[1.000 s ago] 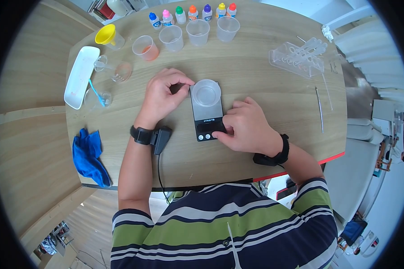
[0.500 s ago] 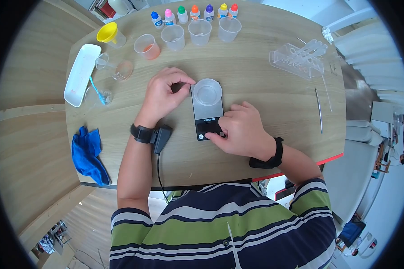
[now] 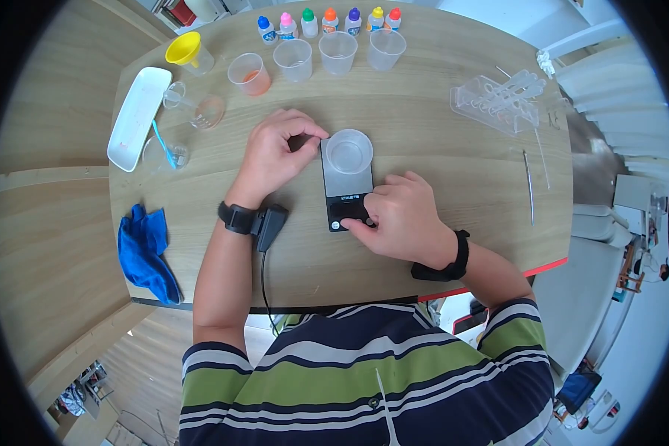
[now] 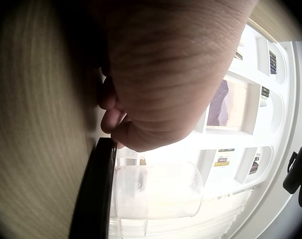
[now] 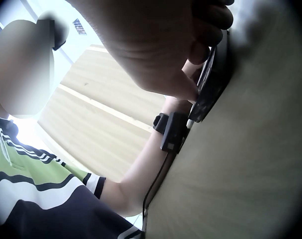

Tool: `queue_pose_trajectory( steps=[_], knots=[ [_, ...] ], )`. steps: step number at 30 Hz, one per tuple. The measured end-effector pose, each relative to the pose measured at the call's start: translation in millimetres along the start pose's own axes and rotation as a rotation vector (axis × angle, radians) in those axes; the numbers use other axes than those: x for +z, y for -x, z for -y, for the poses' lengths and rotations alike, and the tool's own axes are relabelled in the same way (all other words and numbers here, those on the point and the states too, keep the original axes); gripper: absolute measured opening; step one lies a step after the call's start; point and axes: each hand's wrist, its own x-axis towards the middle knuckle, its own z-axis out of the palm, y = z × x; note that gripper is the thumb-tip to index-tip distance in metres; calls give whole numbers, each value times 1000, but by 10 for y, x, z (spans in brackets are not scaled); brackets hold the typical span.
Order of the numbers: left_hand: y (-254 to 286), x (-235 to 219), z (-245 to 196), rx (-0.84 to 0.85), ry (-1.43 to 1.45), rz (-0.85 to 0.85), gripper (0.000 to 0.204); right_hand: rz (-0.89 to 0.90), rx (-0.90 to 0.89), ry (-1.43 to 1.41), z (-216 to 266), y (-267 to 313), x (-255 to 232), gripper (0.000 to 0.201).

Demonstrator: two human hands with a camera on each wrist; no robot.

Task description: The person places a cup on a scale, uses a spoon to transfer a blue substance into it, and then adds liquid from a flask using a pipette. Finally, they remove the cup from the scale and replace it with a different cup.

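A slim black digital scale (image 3: 336, 183) with a grey weighing plate lies on the table, and a clear plastic cup (image 3: 349, 152) stands on that plate. At the scale's far left corner, my left hand (image 3: 276, 154) pinches the edge between thumb and fingertips; the left wrist view shows these fingers (image 4: 122, 130) right at the scale's end (image 4: 93, 194). My right hand (image 3: 409, 221) grips the near right end of the scale, fingers curled along its side. Its thumb (image 3: 360, 232) lies over the row of round buttons and covers part of it.
Behind stand several clear cups (image 3: 339, 53), one cup holding orange liquid (image 3: 254, 82), and several coloured dropper bottles (image 3: 309, 24). To the left are a white tray (image 3: 137, 119), a yellow funnel (image 3: 183, 47), beakers and a blue cloth (image 3: 143, 245). A clear rack (image 3: 490, 108) and metal rod (image 3: 528, 188) lie right.
My right thumb has shifted left along the buttons, from the right one toward the middle. My left hand stays at the scale's corner. The whole head view has drifted slightly.
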Motion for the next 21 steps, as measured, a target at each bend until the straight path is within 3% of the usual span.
queue_pose_trajectory(
  steps=[17,21],
  knots=[
    [3,-3,-14,6,-6,-7,15,29,9,-30,-1,13,10,37],
    [0,-26,-46,-62,-7,50,14,-23,-19,-3,7,18,6,37]
  ],
)
